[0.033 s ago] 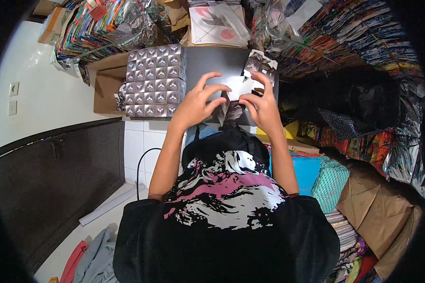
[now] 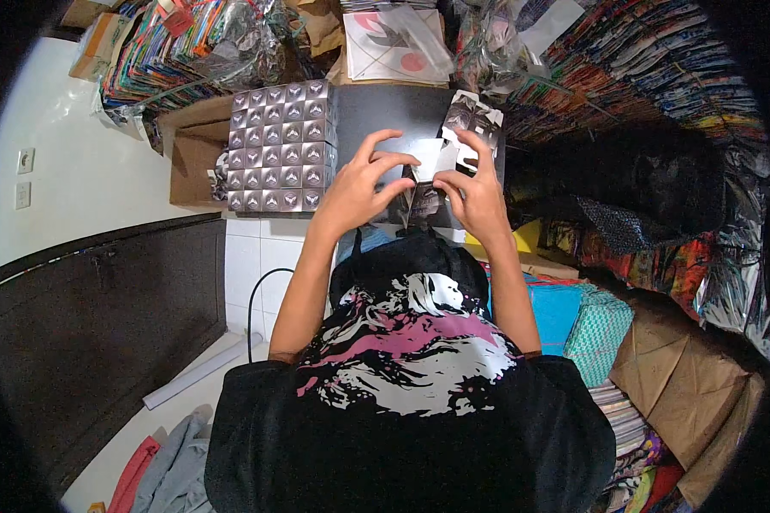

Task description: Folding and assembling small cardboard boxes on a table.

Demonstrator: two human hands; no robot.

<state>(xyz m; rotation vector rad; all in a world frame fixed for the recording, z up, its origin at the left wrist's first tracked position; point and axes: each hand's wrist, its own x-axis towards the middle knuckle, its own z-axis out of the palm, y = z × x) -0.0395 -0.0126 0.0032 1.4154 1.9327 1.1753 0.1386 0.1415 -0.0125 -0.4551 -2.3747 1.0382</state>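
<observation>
Over the near edge of the table (image 2: pixel 359 111), the left hand (image 2: pixel 355 190) and right hand (image 2: pixel 481 201), half-curled, set fingertips at either side of a printed carton (image 2: pixel 425 201) (whether pinching it, I cannot tell); patterned boxes (image 2: pixel 278 145) cover the table's left end; loose cartons (image 2: pixel 475 114) lie toward its far right corner.

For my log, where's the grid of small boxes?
In the head view's upper left, the grid stands between the open brown carton and the left hand.

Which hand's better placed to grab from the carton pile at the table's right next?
Likely your right hand: it's beside the carton pile, while your left hand is across the box, farther away.
</observation>
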